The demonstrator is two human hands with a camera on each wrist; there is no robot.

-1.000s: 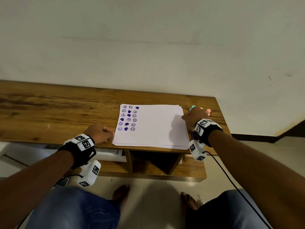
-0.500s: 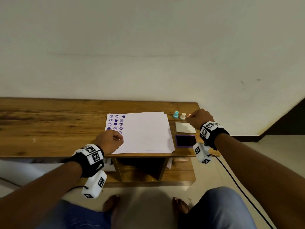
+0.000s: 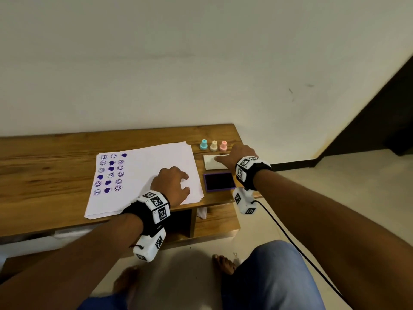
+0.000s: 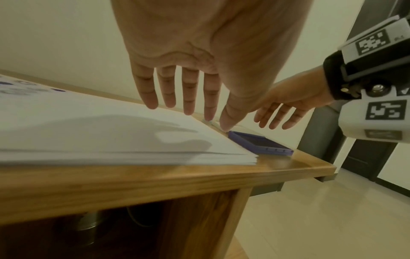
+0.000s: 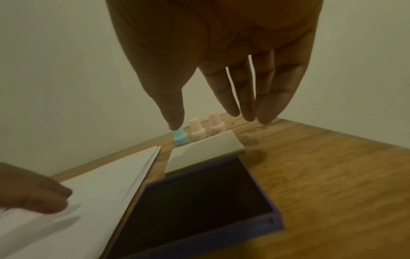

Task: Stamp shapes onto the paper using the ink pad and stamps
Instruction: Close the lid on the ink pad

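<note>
From overhead, the left hand (image 3: 171, 185) lies spread on the paper stack (image 3: 156, 162); the right hand (image 3: 237, 156) hovers over the white lid (image 3: 211, 164). Left wrist: straight fingers (image 4: 188, 94), ink pad (image 4: 259, 144) just beside the stack. Right wrist: empty, relaxed fingers (image 5: 228, 94) above three stamps (image 5: 198, 130) on the surface (image 5: 332, 175).

Head view looks down; both wrist views, close, share the ink pad (image 4: 259, 145).

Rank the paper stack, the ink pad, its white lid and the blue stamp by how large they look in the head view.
1. paper stack
2. ink pad and white lid: alike in outline, and the right hand covers part of the lid, so unranked
3. blue stamp
</note>
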